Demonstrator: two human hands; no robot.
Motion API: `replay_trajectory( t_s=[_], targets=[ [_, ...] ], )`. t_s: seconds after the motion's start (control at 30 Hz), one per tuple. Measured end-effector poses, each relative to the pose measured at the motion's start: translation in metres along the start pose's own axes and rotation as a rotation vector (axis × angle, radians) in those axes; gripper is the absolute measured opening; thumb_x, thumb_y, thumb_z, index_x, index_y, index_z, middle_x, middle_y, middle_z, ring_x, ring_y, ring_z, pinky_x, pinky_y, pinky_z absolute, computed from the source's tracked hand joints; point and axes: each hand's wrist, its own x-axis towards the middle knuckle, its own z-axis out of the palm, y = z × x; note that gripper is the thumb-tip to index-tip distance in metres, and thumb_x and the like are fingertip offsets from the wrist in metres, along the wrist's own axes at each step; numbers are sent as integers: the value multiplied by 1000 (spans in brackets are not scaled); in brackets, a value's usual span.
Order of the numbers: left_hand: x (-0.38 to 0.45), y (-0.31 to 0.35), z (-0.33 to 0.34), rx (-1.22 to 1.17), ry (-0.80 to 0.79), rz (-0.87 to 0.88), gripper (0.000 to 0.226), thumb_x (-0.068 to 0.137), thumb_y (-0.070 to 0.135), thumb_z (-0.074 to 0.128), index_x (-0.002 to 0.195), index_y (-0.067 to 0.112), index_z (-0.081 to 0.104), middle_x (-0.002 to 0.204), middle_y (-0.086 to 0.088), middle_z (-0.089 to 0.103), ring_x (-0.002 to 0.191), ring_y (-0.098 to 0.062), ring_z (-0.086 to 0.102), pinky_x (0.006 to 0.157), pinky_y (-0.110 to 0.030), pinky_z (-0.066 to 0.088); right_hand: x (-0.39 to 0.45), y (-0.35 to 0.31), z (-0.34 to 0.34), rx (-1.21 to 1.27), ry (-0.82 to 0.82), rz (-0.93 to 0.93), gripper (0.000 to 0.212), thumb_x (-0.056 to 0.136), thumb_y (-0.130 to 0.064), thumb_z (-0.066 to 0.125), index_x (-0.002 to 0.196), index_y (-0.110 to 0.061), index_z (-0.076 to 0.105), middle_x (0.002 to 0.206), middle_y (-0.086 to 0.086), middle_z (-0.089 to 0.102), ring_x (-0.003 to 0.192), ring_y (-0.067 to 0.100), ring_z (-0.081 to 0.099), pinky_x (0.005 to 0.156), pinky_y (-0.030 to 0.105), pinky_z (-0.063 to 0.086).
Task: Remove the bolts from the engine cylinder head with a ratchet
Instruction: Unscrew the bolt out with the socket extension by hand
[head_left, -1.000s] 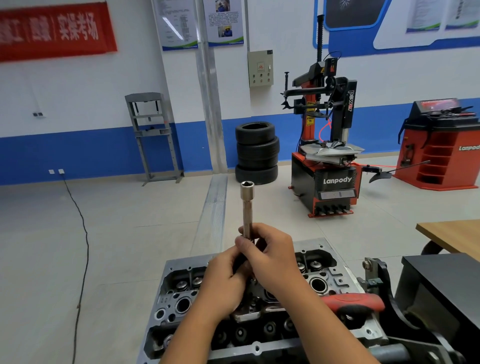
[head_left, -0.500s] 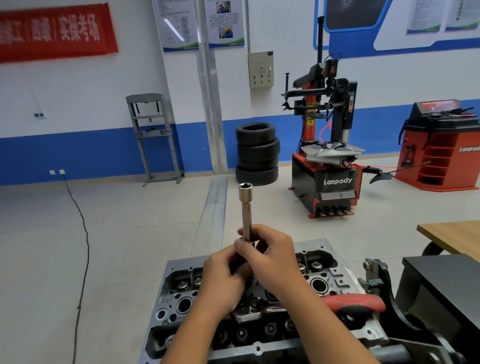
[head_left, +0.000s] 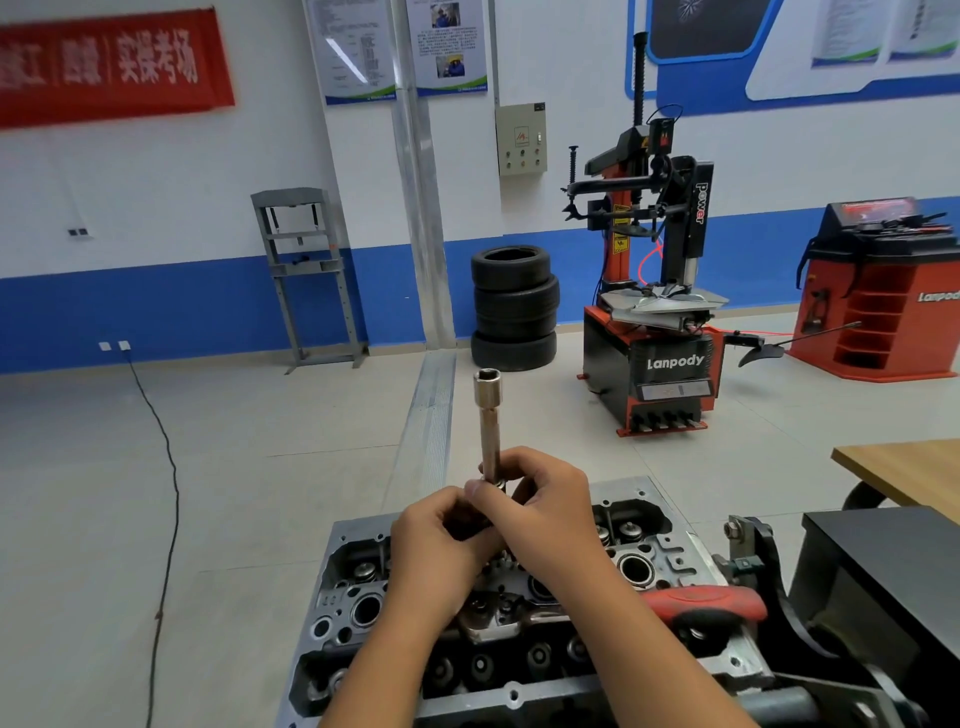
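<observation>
Far back in the big room stand a tyre machine (head_left: 649, 312) and a stack of tyres (head_left: 514, 306) by a blue and white wall. Close up, the cylinder head (head_left: 670, 566) sits on a stand, open side up, with its holes and springs showing. Both hands are together just above it. The left hand (head_left: 441, 551) and the right hand (head_left: 545, 509) touch each other, and their fingers curl round the low end of a long socket bar (head_left: 488, 426). The bar points straight up, with its open cup at the top. What is at its low end I cannot tell, because the fingers hide it. A ratchet (head_left: 701, 605) with a red handle lies on the head, just right of the hands, and no hand holds it. I think the tool is being put together or taken apart, so no bolt is being turned now. I cannot tell how many bolts are out. Some bolt heads seem to sit along the near edge, so there is likely more to do.
</observation>
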Motion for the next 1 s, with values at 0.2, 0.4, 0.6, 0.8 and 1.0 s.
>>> replay_trajectory(
  t_s=[0.2, 0.4, 0.6, 0.8, 1.0],
  targets=[
    [0, 2, -1, 32, -141, 36, 40, 96, 3, 69, 100, 42, 78, 95, 11, 81, 94, -8, 77, 79, -26, 62, 0, 2, -1, 11, -4, 13, 9, 80, -24, 80, 79, -30, 74, 79, -15, 72, 65, 3, 60, 66, 30, 54],
    [1, 0, -2, -28, -72, 5, 32, 90, 8, 78, 98, 38, 81, 93, 9, 81, 91, -8, 78, 75, -23, 59, 0, 1, 0, 10, 6, 7, 6, 77, -30, 80, 80, -30, 75, 82, -15, 73, 62, 2, 59, 63, 18, 46],
    [0, 1, 1, -29, -64, 16, 34, 89, 3, 77, 100, 36, 81, 93, 10, 81, 91, -7, 77, 76, -22, 60, 0, 0, -1, 6, 11, 20, 6, 80, -30, 81, 82, -29, 75, 84, -13, 73, 68, 6, 63, 69, 32, 55],
    [1, -3, -3, 20, -66, -18, 23, 93, 13, 76, 102, 35, 78, 94, 13, 80, 92, -3, 76, 78, -22, 61, -1, 2, -1, -4, -5, -9, 11, 78, -37, 82, 86, -32, 76, 86, -15, 75, 61, 4, 60, 63, 25, 52],
    [1, -2, -1, 45, -66, 21, 23, 95, 15, 74, 106, 35, 78, 97, 16, 80, 96, 1, 74, 82, -21, 60, -1, 2, -2, -1, 30, -25, 15, 75, -44, 78, 84, -32, 75, 85, -16, 74, 62, 7, 61, 62, 29, 54]
  ],
)
